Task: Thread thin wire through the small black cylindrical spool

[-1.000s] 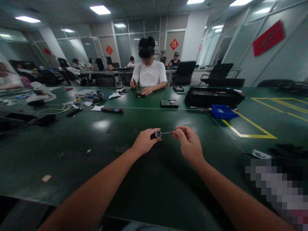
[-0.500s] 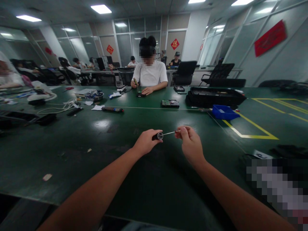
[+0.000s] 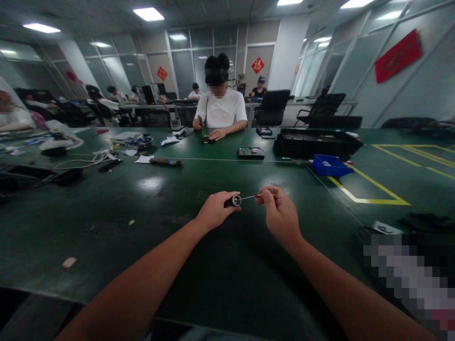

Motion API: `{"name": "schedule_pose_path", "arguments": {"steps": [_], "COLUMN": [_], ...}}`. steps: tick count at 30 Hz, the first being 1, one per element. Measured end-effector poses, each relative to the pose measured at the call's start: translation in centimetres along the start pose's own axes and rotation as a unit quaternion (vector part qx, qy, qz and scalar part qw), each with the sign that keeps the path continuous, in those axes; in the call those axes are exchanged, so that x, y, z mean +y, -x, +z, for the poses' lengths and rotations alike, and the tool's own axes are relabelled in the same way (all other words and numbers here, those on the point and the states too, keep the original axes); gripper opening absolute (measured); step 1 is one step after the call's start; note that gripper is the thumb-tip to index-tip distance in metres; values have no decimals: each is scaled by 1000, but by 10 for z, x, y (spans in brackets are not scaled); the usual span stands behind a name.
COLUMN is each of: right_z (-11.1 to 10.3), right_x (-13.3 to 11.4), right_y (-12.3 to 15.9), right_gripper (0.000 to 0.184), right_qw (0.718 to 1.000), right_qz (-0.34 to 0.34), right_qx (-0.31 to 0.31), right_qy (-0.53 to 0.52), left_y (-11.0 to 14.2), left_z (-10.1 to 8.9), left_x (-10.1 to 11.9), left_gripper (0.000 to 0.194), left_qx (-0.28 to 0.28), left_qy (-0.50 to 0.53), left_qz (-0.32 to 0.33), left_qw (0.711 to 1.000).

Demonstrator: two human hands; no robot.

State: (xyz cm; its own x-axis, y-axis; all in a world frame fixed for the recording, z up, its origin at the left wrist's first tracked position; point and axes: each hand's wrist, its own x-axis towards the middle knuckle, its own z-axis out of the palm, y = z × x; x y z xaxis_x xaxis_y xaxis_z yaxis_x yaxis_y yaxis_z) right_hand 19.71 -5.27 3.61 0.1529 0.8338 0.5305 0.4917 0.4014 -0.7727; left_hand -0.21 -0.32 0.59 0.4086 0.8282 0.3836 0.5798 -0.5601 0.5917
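My left hand (image 3: 215,208) is closed around a small black cylindrical part (image 3: 233,201), whose round end with a silvery rim faces right and towards me. Between the thumb and fingers of my right hand (image 3: 280,208) is a screwdriver (image 3: 249,197), its thin metal shaft pointing left. The tip of that shaft reaches the part's rimmed end; whether it goes inside is too small to tell. A red bit shows at the base of the shaft, while most of the handle is hidden by my fingers. Both hands are held above the green table (image 3: 220,279).
Across the table a person (image 3: 220,106) in a white shirt works on a small dark device. Farther off lie a hard drive with a green board (image 3: 250,152), a dark tool (image 3: 166,162), a black tray (image 3: 316,144) and a blue bin (image 3: 330,166). Cables and parts clutter the left.
My right hand has shifted slightly left and turned, so more of the screwdriver's red bit and handle shows. My left hand holds the black part in nearly the same place.
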Motion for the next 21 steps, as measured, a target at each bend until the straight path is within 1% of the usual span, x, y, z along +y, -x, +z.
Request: {"name": "schedule_pose_path", "arguments": {"steps": [2, 4, 6, 10, 14, 15, 17, 19, 21], "right_z": [-2, -5, -6, -7, -9, -9, -8, -5, 0], "right_x": [-2, -4, -5, -5, -7, -7, -7, -4, 2], "right_y": [-1, -1, -1, 0, 1, 1, 1, 1, -1], "right_gripper": [29, 33, 36, 17, 17, 20, 22, 21, 26], "right_qw": [999, 996, 992, 993, 986, 985, 990, 996, 995], "right_qz": [-13, -31, -47, -82, -121, -120, -89, -32, 26], "right_qx": [-10, -16, -18, -41, -91, -100, -102, -78, -49], "right_qy": [36, 86, 112, 75, 68, 68, 51, -2, -81], "left_y": [0, 1, 1, 1, 1, 1, 1, 0, 0], "left_z": [0, 1, 1, 2, 2, 2, 1, 0, -1], "left_x": [-1, -2, -3, -3, -3, -4, -4, -5, -5], "left_gripper": [47, 47, 47, 46, 45, 45, 45, 45, 46], "left_qx": [-5, -7, -6, -3, -6, -5, 0, 10, 20], "left_qy": [-1, -2, -2, 2, 1, 2, 2, 2, 1], "left_qz": [6, 11, 13, 14, 11, 9, 1, -12, -12], "left_qw": [1000, 1000, 1000, 1000, 1000, 1000, 1000, 1000, 1000]}}
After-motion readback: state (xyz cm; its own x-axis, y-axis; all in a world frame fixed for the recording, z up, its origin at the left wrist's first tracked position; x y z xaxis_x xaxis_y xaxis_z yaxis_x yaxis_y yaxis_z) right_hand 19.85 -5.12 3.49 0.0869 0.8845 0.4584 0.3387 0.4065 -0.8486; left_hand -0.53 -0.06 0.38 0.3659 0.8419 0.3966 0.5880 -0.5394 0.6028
